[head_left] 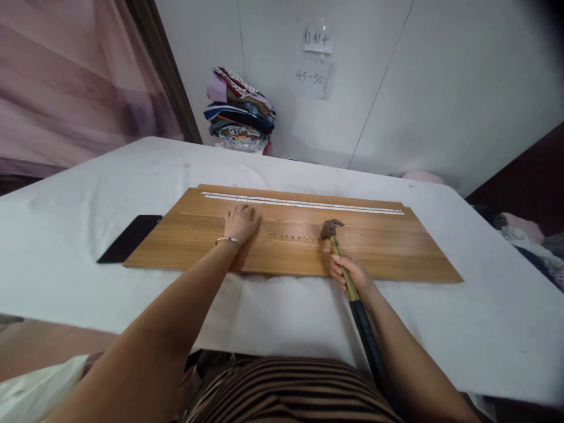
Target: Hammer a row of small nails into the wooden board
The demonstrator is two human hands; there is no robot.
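A claw hammer [363,329] with a rusty head and a wooden handle, black toward its end, is held in my right hand [352,273]. Its head is over the right end of a row of small nails [293,237] on a wood-grain board [388,247]. Left of that row, my left hand [241,223] rests palm down on the board, fingers lying on the wood and holding nothing I can see. Along the board's far side lie two white measuring strips [304,204]. Whether the hammer head touches a nail is hard to see.
Under the board is a table with a white cover [282,311]. A black flat tablet-like object [130,239] lies at the board's left end. Folded fabrics [241,114] are stacked by the wall, which carries handwritten paper signs [314,78]. A pink curtain [83,82] hangs at left.
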